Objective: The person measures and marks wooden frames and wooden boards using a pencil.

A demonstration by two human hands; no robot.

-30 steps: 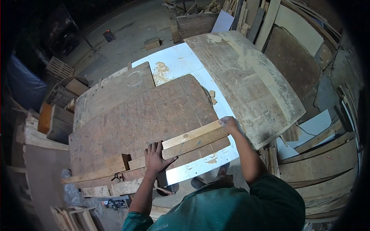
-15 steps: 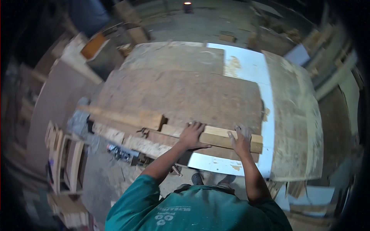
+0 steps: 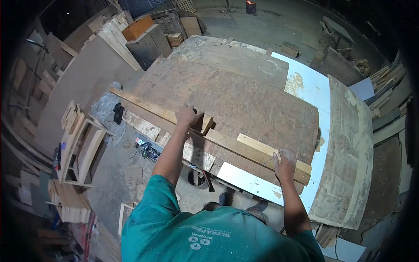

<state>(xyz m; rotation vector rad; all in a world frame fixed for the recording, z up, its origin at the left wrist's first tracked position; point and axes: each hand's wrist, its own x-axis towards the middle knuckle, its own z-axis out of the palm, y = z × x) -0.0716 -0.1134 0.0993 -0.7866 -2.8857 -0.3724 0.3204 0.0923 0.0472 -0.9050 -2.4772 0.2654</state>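
My left hand (image 3: pixel 188 116) is closed over a long wooden plank (image 3: pixel 148 106), close to its right end, with the fingertips on its far side. The plank lies slantwise along the near side of the wooden worktable (image 3: pixel 209 89). My right hand (image 3: pixel 285 164) grips a long wooden batten (image 3: pixel 238 153) near its right end, thumb on the side towards me. A shorter, paler wood strip (image 3: pixel 257 146) lies along the batten's far side and reaches under or beside that hand; the exact contact is hidden.
A power tool (image 3: pixel 148 151) sits below the table's left edge, and a hammer-like handle (image 3: pixel 208 181) hangs at the near edge. A wooden frame (image 3: pixel 80 148) stands at left. White sheet (image 3: pixel 244 178) covers part of the tabletop. Stacked boards (image 3: pixel 70 201) lie lower left.
My left hand has moved left from the batten to the long plank's right end. My right hand stays at the batten's right end. The camera view has turned and shifted.
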